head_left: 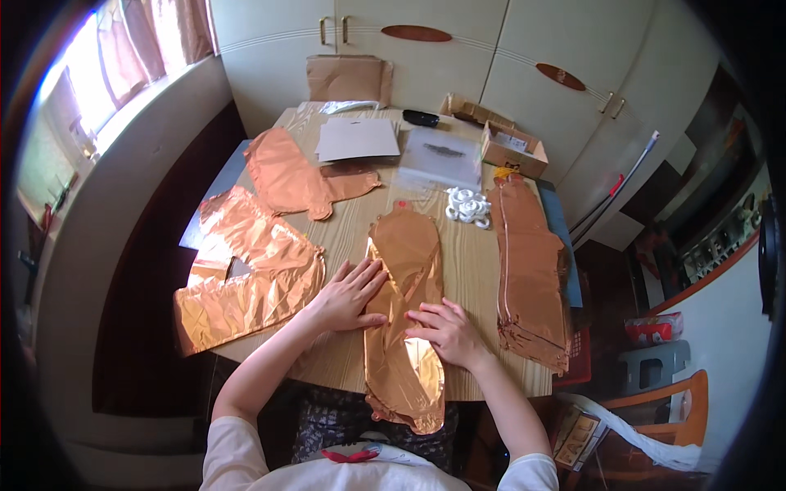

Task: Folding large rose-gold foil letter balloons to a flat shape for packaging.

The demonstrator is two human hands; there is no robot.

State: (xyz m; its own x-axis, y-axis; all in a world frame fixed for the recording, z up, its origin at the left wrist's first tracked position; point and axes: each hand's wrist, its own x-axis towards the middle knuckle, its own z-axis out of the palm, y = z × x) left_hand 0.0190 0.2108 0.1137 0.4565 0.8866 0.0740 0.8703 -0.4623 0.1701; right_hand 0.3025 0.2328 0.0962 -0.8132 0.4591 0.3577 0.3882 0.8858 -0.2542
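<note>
A flat copper-coloured foil balloon (411,233) lies lengthwise on the wooden table in front of me, its near end reaching past the table edge. My left hand (348,296) rests flat on its left side, fingers stretched out toward the far end. On the right side, my right hand (446,329) touches the foil with its fingers apart. Diagonal creases and bright reflections cross the balloon between the hands. To the left lies a crumpled, unfolded foil balloon (274,286), with another foil balloon (282,172) beyond it. A stack of flat foil balloons (530,254) lies along the right edge.
White rolled ribbons (468,206) sit beyond the right hand. Farther back are grey-white cards (356,141), a clear plastic bag (440,161), a black object (421,119) and an open cardboard box (516,155). A wooden chair (692,409) stands at the right.
</note>
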